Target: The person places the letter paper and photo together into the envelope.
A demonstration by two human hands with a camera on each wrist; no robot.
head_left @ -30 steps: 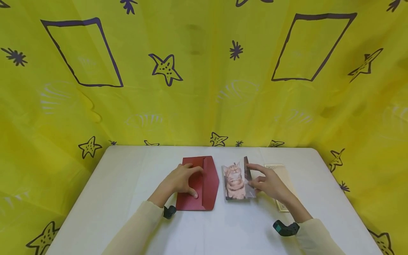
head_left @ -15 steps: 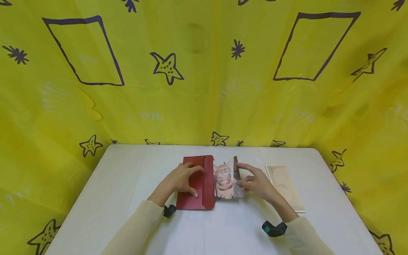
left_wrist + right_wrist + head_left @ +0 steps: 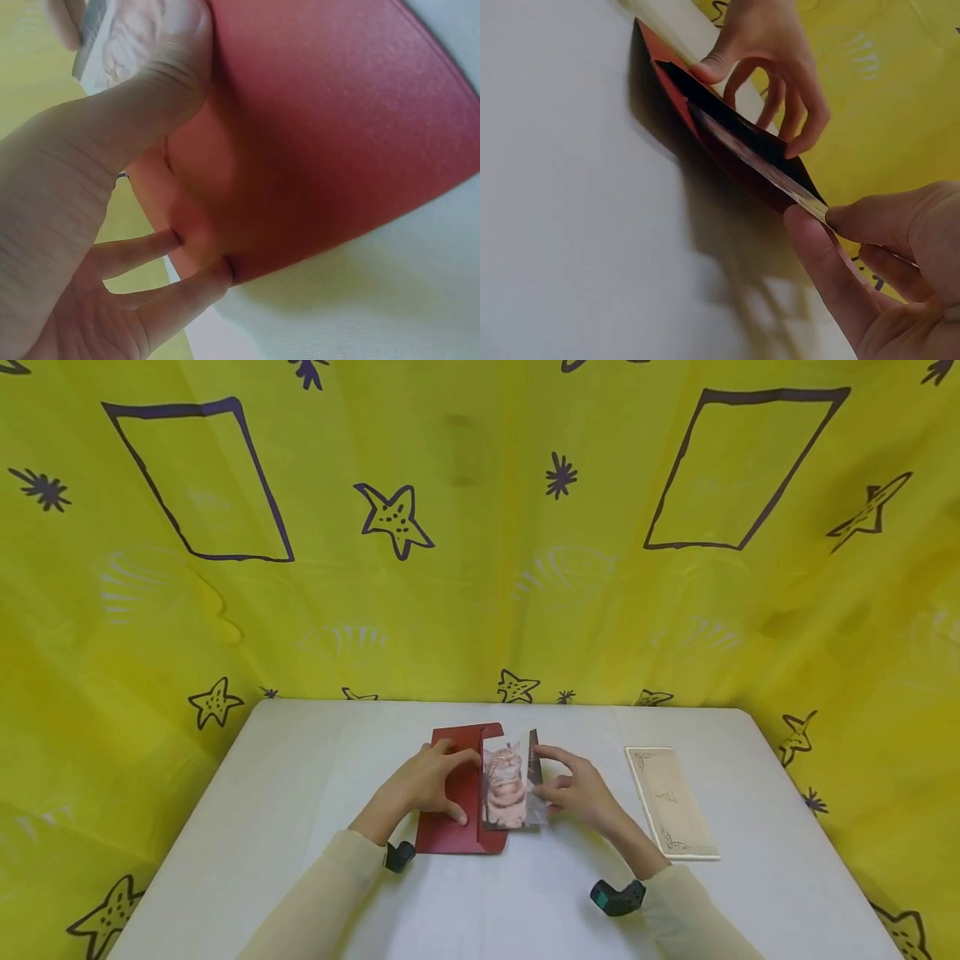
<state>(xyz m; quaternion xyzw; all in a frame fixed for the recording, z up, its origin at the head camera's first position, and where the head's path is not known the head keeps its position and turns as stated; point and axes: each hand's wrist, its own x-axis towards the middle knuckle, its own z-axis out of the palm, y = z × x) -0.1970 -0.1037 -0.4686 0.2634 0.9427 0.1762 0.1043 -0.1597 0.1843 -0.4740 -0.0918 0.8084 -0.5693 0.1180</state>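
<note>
A red envelope (image 3: 453, 831) lies on the white table with its flap side facing right. My left hand (image 3: 423, 783) holds it from above, thumb and fingers spread across its surface. In the left wrist view, the left thumb (image 3: 180, 52) crosses the red paper. My right hand (image 3: 581, 789) pinches the right edge of a card with a cat picture (image 3: 505, 785). The card's left edge sits at the envelope's mouth. In the right wrist view, the card's edge (image 3: 754, 161) shows within the envelope's gaping mouth, between red panels.
A cream-coloured card or envelope (image 3: 675, 806) with ornamented corners lies at the right of the white table (image 3: 315, 735). Behind the table hangs a yellow curtain (image 3: 480, 610) with star drawings. Each wrist wears a black camera.
My right hand has moved left with the cat card, from beside the envelope to its mouth. The left hand has stayed in place. The cream piece at the right has come into fuller view.
</note>
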